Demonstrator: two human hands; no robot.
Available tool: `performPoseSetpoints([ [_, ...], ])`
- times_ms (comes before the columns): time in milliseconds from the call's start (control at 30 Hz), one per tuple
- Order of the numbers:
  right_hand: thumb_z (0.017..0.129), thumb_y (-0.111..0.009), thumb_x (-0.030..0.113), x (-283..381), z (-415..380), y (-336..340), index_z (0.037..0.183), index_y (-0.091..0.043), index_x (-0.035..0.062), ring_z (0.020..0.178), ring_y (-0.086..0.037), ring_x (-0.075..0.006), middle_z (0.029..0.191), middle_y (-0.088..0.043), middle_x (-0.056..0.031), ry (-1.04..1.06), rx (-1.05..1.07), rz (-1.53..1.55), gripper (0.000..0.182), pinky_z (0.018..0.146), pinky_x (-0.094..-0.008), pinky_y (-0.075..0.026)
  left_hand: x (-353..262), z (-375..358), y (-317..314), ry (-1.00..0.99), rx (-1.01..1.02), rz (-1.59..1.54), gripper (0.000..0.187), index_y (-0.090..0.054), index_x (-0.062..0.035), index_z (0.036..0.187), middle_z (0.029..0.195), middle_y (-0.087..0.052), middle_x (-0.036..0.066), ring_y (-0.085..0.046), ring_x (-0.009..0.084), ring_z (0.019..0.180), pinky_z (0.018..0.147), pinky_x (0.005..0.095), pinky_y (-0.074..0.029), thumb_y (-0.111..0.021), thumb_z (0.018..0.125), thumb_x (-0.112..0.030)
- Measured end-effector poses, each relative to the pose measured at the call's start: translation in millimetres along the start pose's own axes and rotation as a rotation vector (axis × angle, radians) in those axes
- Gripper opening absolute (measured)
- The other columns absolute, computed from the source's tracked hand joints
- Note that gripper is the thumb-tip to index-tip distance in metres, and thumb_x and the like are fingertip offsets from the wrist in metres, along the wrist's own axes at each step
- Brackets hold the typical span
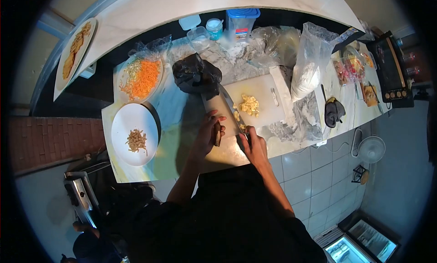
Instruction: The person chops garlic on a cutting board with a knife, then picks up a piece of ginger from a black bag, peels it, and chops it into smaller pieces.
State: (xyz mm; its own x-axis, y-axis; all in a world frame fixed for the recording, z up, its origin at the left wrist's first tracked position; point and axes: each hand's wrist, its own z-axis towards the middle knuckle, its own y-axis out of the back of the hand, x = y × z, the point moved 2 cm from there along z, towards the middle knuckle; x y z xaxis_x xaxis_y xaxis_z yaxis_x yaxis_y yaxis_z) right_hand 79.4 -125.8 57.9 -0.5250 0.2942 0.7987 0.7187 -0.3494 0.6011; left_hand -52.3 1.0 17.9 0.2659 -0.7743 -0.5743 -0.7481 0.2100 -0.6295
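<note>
My right hand (256, 149) is closed round the handle of a knife (233, 109), its long blade pointing up and left over the white cutting board (268, 88). Against the palm of my left hand (208, 135), under curled fingers, lies a brown oblong piece (217, 134) whose kind I cannot tell. Chopped pale yellow pieces (249, 105) form a small heap on the board, and a few more lie along the blade. Just beyond my left hand, a crumpled black plastic bag (196, 75) overlaps the board's left corner.
Left stand a white plate (119, 147) with brown strips and a plate of shredded carrot (144, 81). A bag of white powder (306, 78), a blue-lidded container (242, 25) and a small jar (214, 28) line the back. Another person (88, 247) is at lower left.
</note>
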Motion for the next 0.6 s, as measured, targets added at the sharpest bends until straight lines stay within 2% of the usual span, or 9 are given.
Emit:
performPoseSetpoints([
  [133, 0.087, -0.057, 0.012, 2.0, 3.5, -4.3, 0.114, -0.044, 0.0036, 0.063, -0.057, -0.0441, 0.068, -0.059, -0.0256, -0.039, -0.021, 0.073, 0.031, 0.052, -0.0475, -0.043, -15.0, -8.6, -8.9, -0.016, -0.001, 0.063, 0.031, -0.039, -0.0115, 0.122, 0.103, -0.057, 0.011, -0.056, 0.0166, 0.07, 0.06, 0.0286, -0.048, -0.046, 0.092, -0.015],
  [200, 0.088, -0.056, 0.018, -3.7, 6.2, -6.8, 0.12, -0.043, 0.0056, 0.045, -0.046, -0.0359, 0.057, -0.052, -0.0189, -0.081, -0.081, 0.057, 0.037, 0.044, -0.0421, -0.034, -14.4, -9.0, -9.5, -0.031, -0.033, 0.083, 0.031, -0.039, -0.0112, 0.122, 0.102, -0.057, 0.011, -0.056, 0.0167, 0.07, 0.06, 0.0289, -0.048, -0.047, 0.092, -0.016],
  [233, 0.088, -0.056, 0.018, -3.0, 7.6, -5.3, 0.122, -0.042, 0.0066, 0.044, -0.045, -0.0354, 0.056, -0.052, -0.0185, -0.119, -0.079, 0.111, 0.038, 0.045, -0.0418, -0.034, -14.1, -8.7, -8.6, -0.045, -0.057, 0.096, 0.031, -0.039, -0.0109, 0.122, 0.102, -0.056, 0.011, -0.057, 0.0169, 0.07, 0.059, 0.0291, -0.049, -0.047, 0.092, -0.016],
  [333, 0.088, -0.056, 0.017, -0.9, 17.0, 0.9, 0.126, -0.039, 0.0055, 0.044, -0.046, -0.0344, 0.055, -0.051, -0.0181, -0.051, -0.024, 0.214, 0.043, 0.045, -0.0408, -0.034, -11.5, -4.8, -7.5, -0.094, -0.046, 0.069, 0.033, -0.039, -0.0106, 0.123, 0.102, -0.056, 0.011, -0.057, 0.0174, 0.07, 0.059, 0.0296, -0.049, -0.049, 0.092, -0.018],
  [467, 0.088, -0.055, 0.015, -11.9, 32.3, 6.9, 0.127, -0.038, 0.0047, 0.045, -0.048, -0.0341, 0.056, -0.053, -0.0175, 0.05, 0.149, 0.135, 0.044, 0.047, -0.0397, -0.036, -8.5, -4.7, -13.4, -0.154, -0.136, 0.011, 0.034, -0.04, -0.0099, 0.124, 0.102, -0.056, 0.011, -0.057, 0.0178, 0.07, 0.058, 0.0301, -0.049, -0.049, 0.092, -0.018],
  [600, 0.086, -0.053, 0.008, -25.0, 38.8, 14.5, 0.128, -0.039, 0.0047, 0.055, -0.055, -0.0362, 0.066, -0.057, -0.0205, 0.034, 0.16, 0.173, 0.044, 0.052, -0.0389, -0.042, -0.5, -8.0, -25.2, -0.16, -0.22, -0.035, 0.033, -0.042, -0.0096, 0.123, 0.101, -0.056, 0.011, -0.057, 0.0178, 0.07, 0.058, 0.0299, -0.049, -0.049, 0.092, -0.016],
])
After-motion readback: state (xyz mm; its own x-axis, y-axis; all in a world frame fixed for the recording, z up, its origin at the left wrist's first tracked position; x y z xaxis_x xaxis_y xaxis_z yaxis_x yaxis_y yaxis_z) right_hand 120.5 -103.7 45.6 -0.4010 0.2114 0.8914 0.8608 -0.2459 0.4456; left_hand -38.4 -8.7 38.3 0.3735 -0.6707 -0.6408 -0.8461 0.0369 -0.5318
